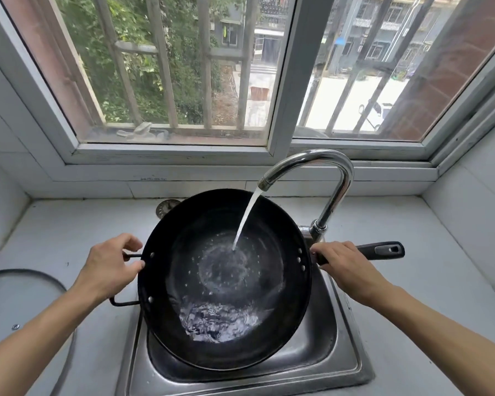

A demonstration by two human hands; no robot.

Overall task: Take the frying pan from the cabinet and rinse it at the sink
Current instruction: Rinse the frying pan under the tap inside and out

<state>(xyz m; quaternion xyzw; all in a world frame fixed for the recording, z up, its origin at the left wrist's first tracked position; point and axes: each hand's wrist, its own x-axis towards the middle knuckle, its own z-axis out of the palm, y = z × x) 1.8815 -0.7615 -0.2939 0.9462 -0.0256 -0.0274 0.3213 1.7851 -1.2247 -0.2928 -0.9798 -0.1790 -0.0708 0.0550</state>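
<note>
A large black frying pan (183, 238) sits over the steel sink (320, 358), tilted toward me. Water streams from the chrome faucet (326, 167) into the pan and pools at its near side. My left hand (109, 267) grips the thin wire loop handle on the pan's left rim. My right hand (346, 267) curls round the long black handle (383, 250), which sticks out to the right.
A white counter (69, 224) surrounds the sink, with tiled walls on both sides. A barred window (183, 81) stands behind the faucet. A round metal disc (166, 208) lies behind the pan. A grey curved lid edge (26, 281) shows at the left.
</note>
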